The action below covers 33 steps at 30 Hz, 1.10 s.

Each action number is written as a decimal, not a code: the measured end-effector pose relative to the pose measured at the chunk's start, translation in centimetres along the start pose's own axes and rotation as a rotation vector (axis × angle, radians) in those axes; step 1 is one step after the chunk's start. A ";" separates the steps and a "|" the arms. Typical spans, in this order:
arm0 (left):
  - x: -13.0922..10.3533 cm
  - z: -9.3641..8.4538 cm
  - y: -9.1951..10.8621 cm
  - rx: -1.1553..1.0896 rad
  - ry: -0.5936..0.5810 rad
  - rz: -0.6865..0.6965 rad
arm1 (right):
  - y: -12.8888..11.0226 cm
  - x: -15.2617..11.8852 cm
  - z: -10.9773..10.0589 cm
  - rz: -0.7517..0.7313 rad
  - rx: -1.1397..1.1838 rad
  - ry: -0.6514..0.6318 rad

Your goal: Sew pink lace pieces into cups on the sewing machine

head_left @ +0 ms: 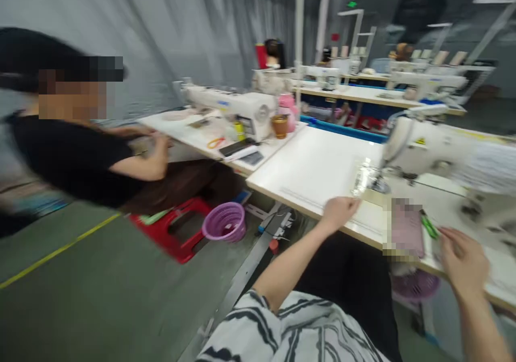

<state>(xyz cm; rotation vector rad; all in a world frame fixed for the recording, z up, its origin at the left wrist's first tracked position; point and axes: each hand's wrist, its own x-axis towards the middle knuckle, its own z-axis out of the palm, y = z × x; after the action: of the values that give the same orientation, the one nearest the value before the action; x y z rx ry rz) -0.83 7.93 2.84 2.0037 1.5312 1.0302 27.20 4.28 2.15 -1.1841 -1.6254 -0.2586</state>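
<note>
My left hand (339, 212) is closed at the table's front edge, its fingertips at the lower end of a clear, shiny strip (363, 177). The strip lies beside the needle area of a white sewing machine (427, 142). My right hand (463, 257) is curled at the front right, with thumb and fingertips pinched on the end of small green thread snips (429, 226). Just left of the snips is a flat pinkish piece (406, 230), partly blurred out, at the table edge. Motion blur softens both hands.
At the left, a co-worker in black (76, 152) sits at another sewing machine (234, 107). A purple basket (224, 222) and red stool (181, 246) stand on the floor between us. A brown cup (279, 127) and pink bottle (287, 107) stand on the neighbouring table.
</note>
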 end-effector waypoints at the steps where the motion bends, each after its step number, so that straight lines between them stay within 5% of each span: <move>1: 0.2 0.1 0.0 0.002 -0.004 -0.001 | 1.0 -0.5 0.3 0.030 -0.050 0.008; 6: 1.6 0.0 -0.1 0.020 0.002 0.045 | 3.7 -1.0 1.0 0.130 -0.172 0.029; 33: 1.7 0.1 0.3 -0.052 -0.027 0.053 | 0.5 -0.7 0.7 0.295 -0.232 -0.018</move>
<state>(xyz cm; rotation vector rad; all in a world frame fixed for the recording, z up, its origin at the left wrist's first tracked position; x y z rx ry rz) -0.37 9.41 3.49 2.0237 1.4297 1.0484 27.13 4.57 1.16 -1.5887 -1.4391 -0.2522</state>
